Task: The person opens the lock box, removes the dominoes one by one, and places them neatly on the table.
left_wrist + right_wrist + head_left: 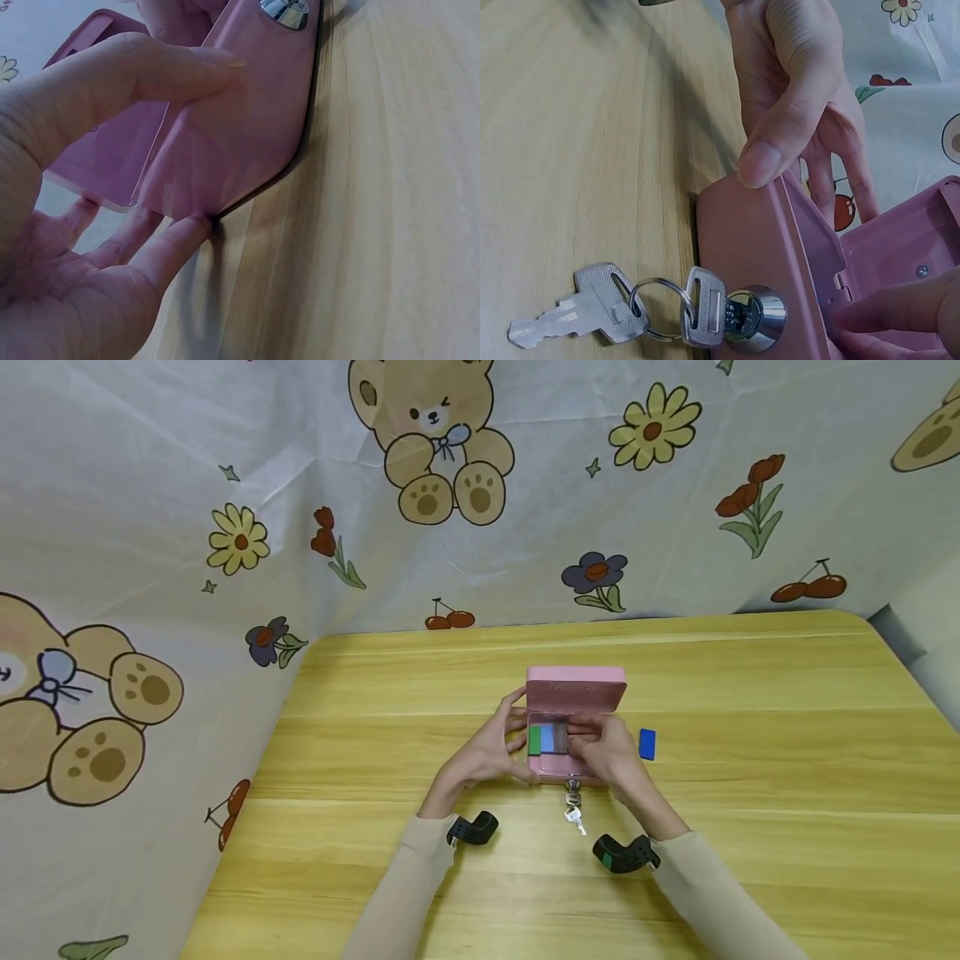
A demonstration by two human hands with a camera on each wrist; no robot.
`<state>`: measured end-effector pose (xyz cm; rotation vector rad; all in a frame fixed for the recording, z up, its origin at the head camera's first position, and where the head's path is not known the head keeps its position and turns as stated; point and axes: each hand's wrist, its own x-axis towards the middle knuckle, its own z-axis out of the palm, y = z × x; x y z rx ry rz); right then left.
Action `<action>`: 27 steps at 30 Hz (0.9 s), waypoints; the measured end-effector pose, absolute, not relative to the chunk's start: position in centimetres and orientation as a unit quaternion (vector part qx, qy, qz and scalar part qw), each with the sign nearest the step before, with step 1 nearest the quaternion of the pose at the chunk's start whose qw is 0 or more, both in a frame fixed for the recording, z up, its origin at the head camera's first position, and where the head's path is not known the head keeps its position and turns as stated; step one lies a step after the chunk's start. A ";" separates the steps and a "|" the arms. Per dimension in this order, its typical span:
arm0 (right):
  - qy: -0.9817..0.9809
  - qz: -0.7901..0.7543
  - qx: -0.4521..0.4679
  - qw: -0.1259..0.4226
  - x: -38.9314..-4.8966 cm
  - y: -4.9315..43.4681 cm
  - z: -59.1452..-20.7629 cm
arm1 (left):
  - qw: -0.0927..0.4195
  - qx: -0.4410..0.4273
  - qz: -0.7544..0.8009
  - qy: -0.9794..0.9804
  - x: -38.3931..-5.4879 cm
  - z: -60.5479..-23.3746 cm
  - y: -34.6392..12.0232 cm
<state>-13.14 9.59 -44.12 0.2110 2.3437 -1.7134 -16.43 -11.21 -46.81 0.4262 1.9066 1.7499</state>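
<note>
Box point(557, 767): pink, upright on the bench, opened wide, hinge edge toward twelve o'clock, lock edge toward six.
Green piece point(534, 740): inside box, against the nine o'clock wall.
Light blue piece point(547, 738): inside box, just beside the green at three o'clock.
Grey-brown piece point(560, 739): next in the same row, toward the middle of box.
Left hand point(491, 747): at nine o'clock, fingers gripping that end of box, thumb on the front wall, the rest spread along the end wall.
Right hand point(611, 752): reaching into box from four o'clock, fingers bent down near the grey-brown piece; cannot tell whether pinching anything.
Lid point(576, 689): raised, at twelve o'clock.
Lock point(772, 322): round, shiny, set in the six o'clock wall.
Keys point(592, 304): two on a ring point(658, 280), one in the lock, one hanging toward six o'clock.
Blue piece point(647, 744): flat on the bench at three o'clock, apart from box, near the right hand.
Wristbands point(626, 855): black, at five and seven o'clock, over pale sleeves point(720, 902).
Bench point(390, 685): wooden, pale yellow, under everything.
Cloth point(540, 410): white, printed with bears, flowers and cherries, beyond the bench from nine to one o'clock.
</note>
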 end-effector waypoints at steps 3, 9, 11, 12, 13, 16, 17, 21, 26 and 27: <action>0.807 -0.576 0.076 0.110 -13.1 9.5 -44.2 | 0.255 0.157 0.643 0.705 -16.4 -46.8 -11.2; 0.820 -0.559 0.075 0.098 -13.3 9.4 -44.6 | 0.258 0.154 0.641 0.706 -16.5 -46.9 -11.1; 0.825 -0.552 0.075 0.095 -13.3 9.4 -44.7 | 0.259 0.155 0.640 0.706 -16.5 -46.9 -11.1; 0.828 -0.549 0.075 0.089 -13.3 9.4 -44.8 | 0.259 0.155 0.640 0.706 -16.5 -47.0 -11.2; 0.830 -0.546 0.073 0.087 -13.3 9.3 -44.8 | 0.259 0.156 0.640 0.706 -16.5 -47.0 -11.1; 0.831 -0.544 0.073 0.089 -13.4 9.2 -44.9 | 0.260 0.155 0.639 0.707 -16.5 -46.9 -11.1; 0.831 -0.544 0.073 0.091 -13.4 9.2 -45.0 | 0.260 0.154 0.639 0.707 -16.5 -46.9 -11.1; 0.828 -0.545 0.079 0.104 -13.4 9.2 -45.0 | 0.259 0.153 0.640 0.707 -16.4 -46.8 -11.1; 0.830 -0.541 0.087 0.110 -13.4 9.2 -45.0 | 0.261 0.152 0.640 0.706 -16.5 -46.8 -11.0; 0.830 -0.540 0.088 0.111 -13.4 9.2 -44.9 | 0.261 0.152 0.641 0.706 -16.5 -46.8 -11.0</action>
